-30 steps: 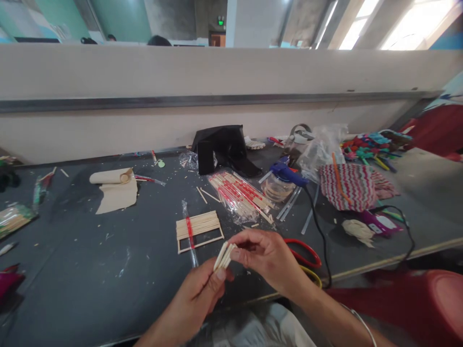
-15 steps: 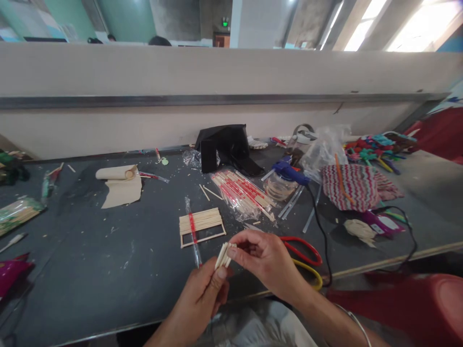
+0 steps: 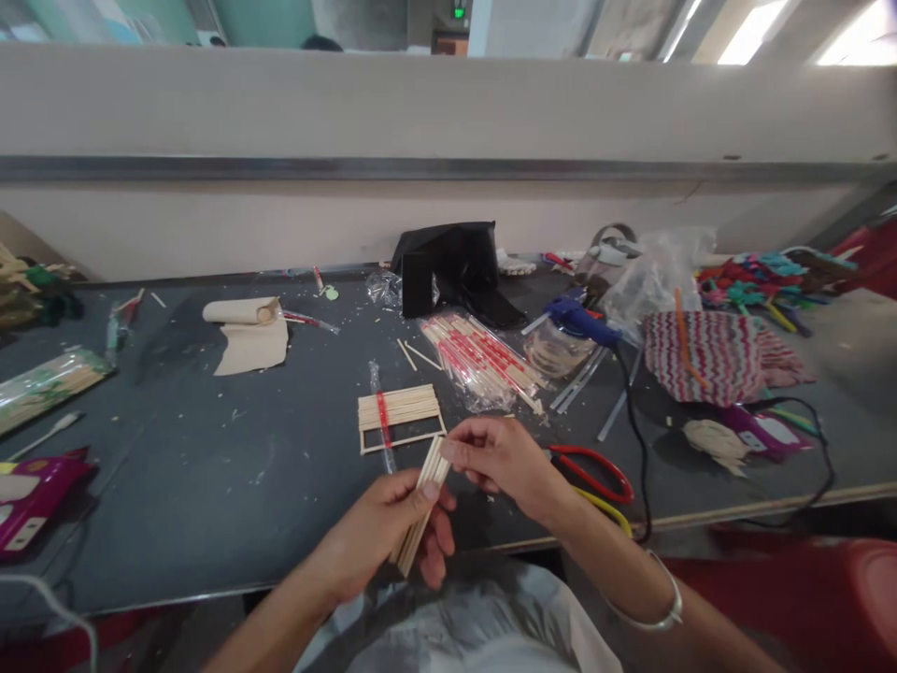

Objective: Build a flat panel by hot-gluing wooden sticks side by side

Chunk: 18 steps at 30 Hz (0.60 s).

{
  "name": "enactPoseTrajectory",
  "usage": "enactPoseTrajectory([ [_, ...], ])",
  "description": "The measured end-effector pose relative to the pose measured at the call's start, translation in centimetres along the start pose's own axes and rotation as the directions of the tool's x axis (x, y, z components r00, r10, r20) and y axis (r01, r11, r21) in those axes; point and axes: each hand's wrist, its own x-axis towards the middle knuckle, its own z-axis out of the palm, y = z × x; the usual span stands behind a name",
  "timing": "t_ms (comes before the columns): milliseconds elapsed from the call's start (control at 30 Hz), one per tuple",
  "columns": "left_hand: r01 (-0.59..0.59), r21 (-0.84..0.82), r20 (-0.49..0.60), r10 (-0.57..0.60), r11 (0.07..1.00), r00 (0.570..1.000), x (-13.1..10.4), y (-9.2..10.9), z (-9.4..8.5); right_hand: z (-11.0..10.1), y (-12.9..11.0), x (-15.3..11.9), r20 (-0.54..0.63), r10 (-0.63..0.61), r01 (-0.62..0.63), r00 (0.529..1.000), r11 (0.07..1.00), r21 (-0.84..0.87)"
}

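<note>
While left hand [image 3: 378, 531] grips bundle of slim pale wooden sticks [image 3: 433, 467], thumb across, right hand [image 3: 503, 458] pinches upper end.

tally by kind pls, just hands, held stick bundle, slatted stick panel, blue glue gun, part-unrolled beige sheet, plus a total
Hands, left hand and right hand: 2
Held stick bundle: 1
Slatted stick panel: 1
Blue glue gun: 1
Part-unrolled beige sheet: 1
Total: 6

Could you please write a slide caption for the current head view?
Left hand holding pale sticks, right hand at their upper end, near a slatted stick frame.
</note>
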Motion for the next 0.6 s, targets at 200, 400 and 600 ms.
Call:
enactPoseTrajectory([
  [200, -0.361, 0.287, -0.024, 0.383, 0.887, 0.923, 1.7, -1.3, -0.9, 0.8, -0.8, -0.3, 0.121, -0.159, 0.148, 0.980, 0.984, 0.095],
  [400, -0.522, 0.556, 0.044, 0.604, 0.647, 0.796, 3.3, -3.6, -1.9, 1.6, -0.7, -1.0, 0.114, -0.467, 0.473, 0.877, 0.796, -0.377],
  [600, -0.524, 0.573, 0.074, 0.597, 0.630, 0.799, 3.3, -3.9, -2.2, 1.7, 0.0, -1.1, 0.191, -0.541, 0.565, 0.819, 0.702, -0.433],
])
